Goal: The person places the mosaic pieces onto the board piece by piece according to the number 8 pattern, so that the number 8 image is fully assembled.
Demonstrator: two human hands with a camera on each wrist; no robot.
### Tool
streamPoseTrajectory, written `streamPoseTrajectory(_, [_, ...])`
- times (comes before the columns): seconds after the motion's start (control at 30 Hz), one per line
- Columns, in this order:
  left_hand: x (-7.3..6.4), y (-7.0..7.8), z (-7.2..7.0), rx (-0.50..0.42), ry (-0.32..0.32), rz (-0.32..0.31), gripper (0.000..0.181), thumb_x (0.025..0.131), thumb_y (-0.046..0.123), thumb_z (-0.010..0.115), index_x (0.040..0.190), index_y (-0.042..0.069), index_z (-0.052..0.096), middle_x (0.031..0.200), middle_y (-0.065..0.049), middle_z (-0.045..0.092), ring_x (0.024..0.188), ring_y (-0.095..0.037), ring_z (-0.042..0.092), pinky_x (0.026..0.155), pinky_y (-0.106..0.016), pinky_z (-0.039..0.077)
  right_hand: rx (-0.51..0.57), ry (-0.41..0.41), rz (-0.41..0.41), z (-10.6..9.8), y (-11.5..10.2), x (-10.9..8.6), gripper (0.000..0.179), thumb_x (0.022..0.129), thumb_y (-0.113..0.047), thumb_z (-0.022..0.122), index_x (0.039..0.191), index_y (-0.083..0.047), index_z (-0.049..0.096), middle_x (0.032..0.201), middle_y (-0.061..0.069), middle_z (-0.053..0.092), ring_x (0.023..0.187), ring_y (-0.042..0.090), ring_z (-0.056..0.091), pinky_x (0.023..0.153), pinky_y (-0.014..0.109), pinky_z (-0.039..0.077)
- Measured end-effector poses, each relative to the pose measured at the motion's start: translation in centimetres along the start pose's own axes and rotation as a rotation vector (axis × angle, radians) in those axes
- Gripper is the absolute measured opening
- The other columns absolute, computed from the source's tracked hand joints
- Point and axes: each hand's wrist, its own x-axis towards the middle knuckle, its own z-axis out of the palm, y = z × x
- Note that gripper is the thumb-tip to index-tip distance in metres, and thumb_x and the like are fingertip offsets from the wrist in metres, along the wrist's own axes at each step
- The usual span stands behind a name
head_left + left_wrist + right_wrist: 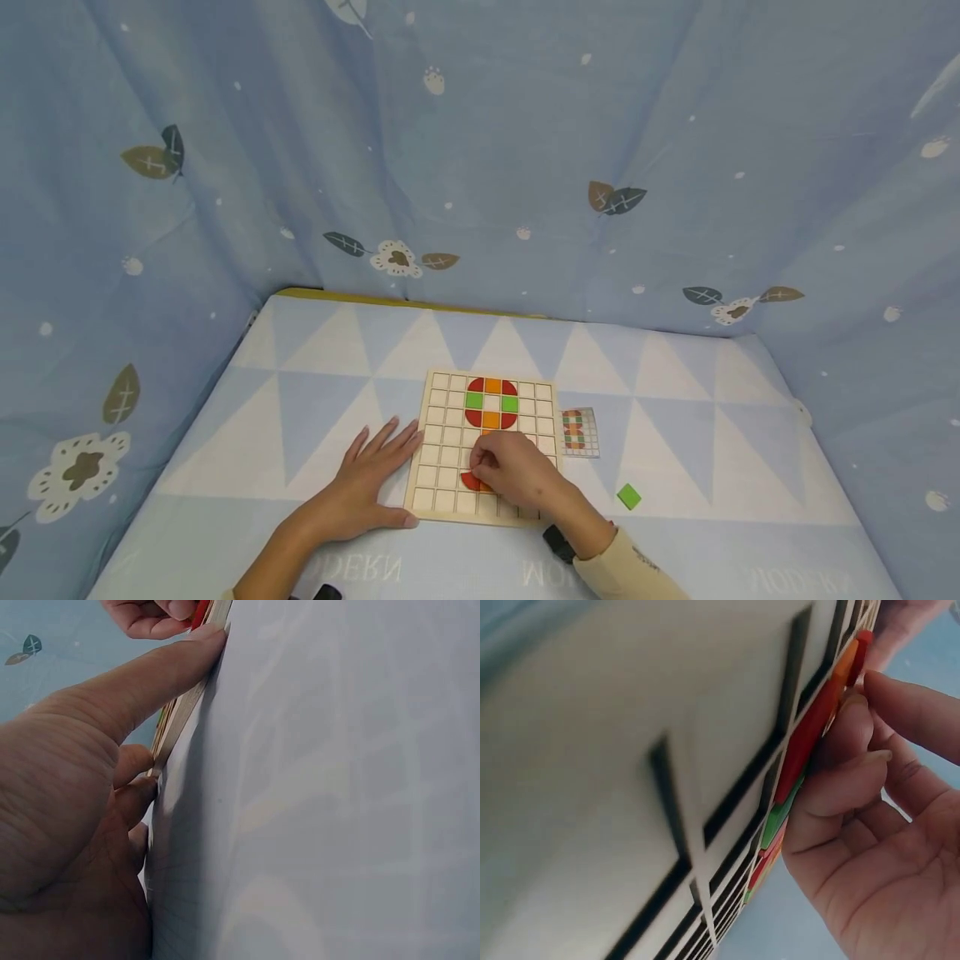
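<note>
A square wooden grid board [442, 454] lies on the table. Red, orange and green tiles fill its upper middle in a ring, and more run down toward the front under my right hand. With fingers spread, my left hand [363, 487] rests against the board's left edge; its thumb [161, 675] reaches the near corner. Over the lower middle, my right hand [517, 471] pinches a red quarter-circle tile [471, 481] low at its cell, thumb and forefinger bent together. An orange tile [844, 667] sits right beside that red piece. My right hand hides several cells.
A small pattern card [581, 433] with a printed coloured grid lies by the board's right edge. Farther right and nearer me is a loose green square tile [629, 497]. A patterned cloth [690, 442] covers the table, and blue curtains [480, 167] hang behind and at both sides.
</note>
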Motion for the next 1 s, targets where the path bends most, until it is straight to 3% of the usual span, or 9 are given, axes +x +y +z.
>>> streamPoseTrajectory(0.17, [0.0, -0.1, 0.0, 0.01, -0.004, 0.002, 0.113, 0.077, 0.049, 0.089, 0.167, 0.017, 0.029, 0.174, 0.003, 0.017, 0.161, -0.03, 0.002, 0.123, -0.059, -0.009, -0.041, -0.01, 0.019, 0.3, -0.4, -0.2, 0.017, 0.096, -0.012, 0.075, 0.085, -0.02, 0.067, 0.077, -0.011, 0.055, 0.07, 0.006, 0.051, 0.062, 0.023, 0.047])
streamPoseTrajectory(0.37, [-0.1, -0.1, 0.0, 0.013, 0.009, 0.009, 0.112, 0.076, 0.049, 0.09, 0.166, 0.016, 0.031, 0.174, 0.002, 0.019, 0.161, -0.032, 0.003, 0.123, -0.06, -0.007, -0.092, -0.056, -0.031, 0.5, -0.9, -0.5, 0.012, 0.096, -0.011, 0.076, 0.091, -0.019, 0.068, 0.081, -0.013, 0.055, 0.07, 0.005, 0.051, 0.062, 0.021, 0.048])
streamPoseTrajectory(0.7, [0.1, 0.0, 0.0, 0.02, -0.002, -0.009, 0.113, 0.077, 0.048, 0.09, 0.167, 0.018, 0.03, 0.174, 0.004, 0.017, 0.161, -0.03, 0.002, 0.124, -0.058, -0.009, -0.152, -0.038, -0.001, 0.7, -1.4, -0.5, 0.009, 0.098, -0.016, 0.075, 0.091, -0.019, 0.069, 0.078, -0.013, 0.053, 0.067, 0.004, 0.051, 0.058, 0.021, 0.046])
streamPoseTrajectory(1.0, [0.1, 0.3, 0.0, 0.017, -0.015, -0.036, 0.113, 0.076, 0.047, 0.091, 0.167, 0.019, 0.03, 0.174, 0.005, 0.017, 0.161, -0.029, 0.001, 0.124, -0.058, -0.01, -0.086, 0.028, -0.003, -0.8, 0.1, -2.4, 0.013, 0.095, -0.01, 0.074, 0.089, -0.02, 0.067, 0.079, -0.012, 0.054, 0.068, 0.005, 0.05, 0.06, 0.023, 0.046])
